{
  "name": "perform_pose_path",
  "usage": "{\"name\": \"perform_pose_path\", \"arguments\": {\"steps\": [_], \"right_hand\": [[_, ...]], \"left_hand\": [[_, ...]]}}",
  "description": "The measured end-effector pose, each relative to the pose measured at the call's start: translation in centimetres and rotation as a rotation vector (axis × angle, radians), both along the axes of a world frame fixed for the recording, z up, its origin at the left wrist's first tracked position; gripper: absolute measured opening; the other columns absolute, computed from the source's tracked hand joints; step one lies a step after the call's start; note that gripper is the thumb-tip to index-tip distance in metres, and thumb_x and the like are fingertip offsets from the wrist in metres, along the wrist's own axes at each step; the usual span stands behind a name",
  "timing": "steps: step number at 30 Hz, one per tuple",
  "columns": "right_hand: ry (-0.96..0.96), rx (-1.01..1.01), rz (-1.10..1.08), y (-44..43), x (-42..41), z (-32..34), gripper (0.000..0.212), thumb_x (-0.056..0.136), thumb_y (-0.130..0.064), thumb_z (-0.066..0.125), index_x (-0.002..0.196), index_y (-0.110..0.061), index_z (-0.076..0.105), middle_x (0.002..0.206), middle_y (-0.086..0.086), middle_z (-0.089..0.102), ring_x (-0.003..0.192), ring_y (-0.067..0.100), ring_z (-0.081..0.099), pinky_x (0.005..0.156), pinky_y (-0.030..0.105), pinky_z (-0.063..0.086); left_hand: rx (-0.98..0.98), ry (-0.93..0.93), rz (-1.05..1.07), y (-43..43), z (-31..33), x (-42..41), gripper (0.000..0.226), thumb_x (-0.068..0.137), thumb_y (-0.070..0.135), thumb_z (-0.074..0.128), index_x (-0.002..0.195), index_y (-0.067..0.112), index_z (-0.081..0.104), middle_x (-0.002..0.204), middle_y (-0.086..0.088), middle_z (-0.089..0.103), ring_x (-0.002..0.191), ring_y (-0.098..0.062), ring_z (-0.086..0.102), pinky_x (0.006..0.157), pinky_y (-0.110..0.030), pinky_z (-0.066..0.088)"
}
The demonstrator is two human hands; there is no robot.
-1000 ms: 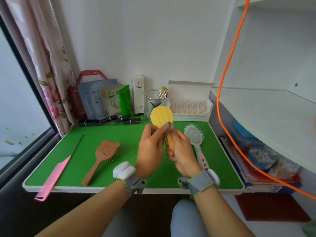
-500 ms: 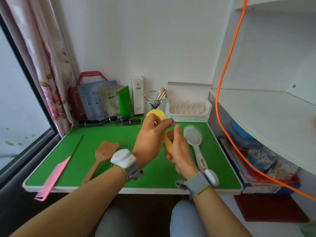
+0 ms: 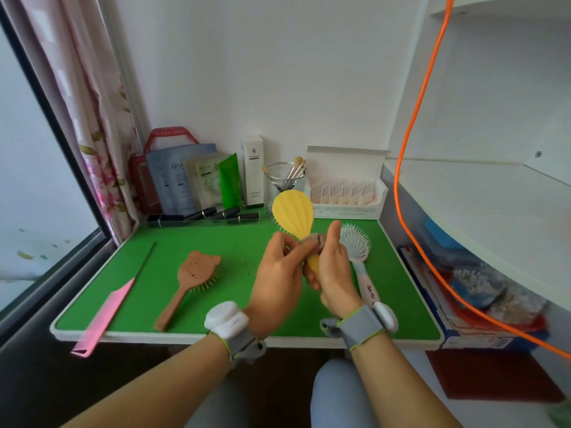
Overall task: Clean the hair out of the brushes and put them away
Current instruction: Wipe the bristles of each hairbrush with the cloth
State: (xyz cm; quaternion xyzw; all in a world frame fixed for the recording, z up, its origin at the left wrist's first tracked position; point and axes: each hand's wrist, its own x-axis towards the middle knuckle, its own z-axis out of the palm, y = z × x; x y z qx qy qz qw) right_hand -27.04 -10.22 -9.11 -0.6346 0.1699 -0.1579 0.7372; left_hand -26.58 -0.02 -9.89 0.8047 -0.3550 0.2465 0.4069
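Note:
My right hand [image 3: 332, 267] grips the handle of a yellow paddle brush [image 3: 293, 213], held upright above the green table [image 3: 216, 322] with its smooth back toward me. My left hand [image 3: 278, 273] pinches a small grey clump of hair [image 3: 312, 240] at the brush's neck. A brown bear-shaped brush [image 3: 191, 274] lies bristles down at the table's left middle. A white-and-pale-blue brush [image 3: 355, 242] lies bristles up to the right, partly behind my right hand. A pink tail comb [image 3: 108, 310] overhangs the front left edge.
Along the back wall stand a red bag with sachets [image 3: 173, 177], a green tube [image 3: 230, 180], a white box [image 3: 254, 169], a glass with makeup brushes [image 3: 285, 177], dark pens [image 3: 213, 214] and an open white carton [image 3: 347, 193]. An orange cable [image 3: 411, 196] hangs at right beside white shelves.
The yellow brush tipped behind my left hand, then came back upright. My left fingers stay at its neck, still pinching the hair clump.

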Motion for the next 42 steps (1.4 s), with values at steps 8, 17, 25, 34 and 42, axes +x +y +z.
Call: {"name": "perform_pose_path", "arguments": {"steps": [8,17,25,34,42], "right_hand": [[-0.061,-0.173,-0.01,0.3,-0.4,-0.4,0.048,0.103,-0.039,0.035,0.076,-0.008,0.061,0.047,0.001,0.037,0.029,0.011,0.027,0.034,0.017,0.019],[-0.119,-0.421,-0.034,0.1,-0.2,-1.3,0.04,0.1,-0.039,0.041,0.067,-0.02,0.054,0.044,-0.006,0.038,0.037,0.012,0.033,0.047,0.029,0.026],[-0.214,-0.578,0.042,0.1,-0.9,-1.5,0.029,0.098,-0.034,0.05,0.078,-0.015,0.059,0.054,-0.003,0.053,0.042,0.006,0.04,0.044,0.025,0.032],[-0.209,-0.654,0.055,0.2,-1.0,-1.3,0.02,0.1,-0.019,0.045,0.114,-0.016,0.059,0.064,-0.005,0.053,0.05,0.006,0.042,0.049,0.022,0.034],[-0.19,-0.545,0.039,0.7,-1.2,-1.1,0.036,0.102,-0.037,0.035,0.109,-0.014,0.061,0.103,0.016,0.065,0.093,0.022,0.056,0.084,0.037,0.045]], "left_hand": [[-0.104,0.0,0.262,0.8,4.2,4.5,0.029,0.092,0.002,0.055,0.117,0.01,0.068,0.094,-0.016,0.049,0.08,-0.028,0.052,0.069,-0.036,0.046],[-0.057,-0.053,0.234,0.8,2.8,2.7,0.029,0.091,0.002,0.056,0.117,0.008,0.067,0.091,-0.017,0.049,0.076,-0.03,0.052,0.062,-0.034,0.043],[-0.233,0.112,0.379,0.9,5.4,5.1,0.03,0.098,0.009,0.045,0.123,0.009,0.062,0.101,-0.014,0.047,0.086,-0.023,0.049,0.076,-0.028,0.04],[-0.209,0.076,0.327,1.1,5.1,4.3,0.032,0.095,0.005,0.046,0.124,0.012,0.056,0.102,-0.012,0.046,0.083,-0.025,0.05,0.067,-0.023,0.031],[-0.182,-0.024,0.228,0.8,4.3,1.2,0.036,0.096,0.007,0.046,0.132,0.009,0.049,0.101,-0.008,0.045,0.083,-0.017,0.047,0.067,-0.018,0.032]]}}
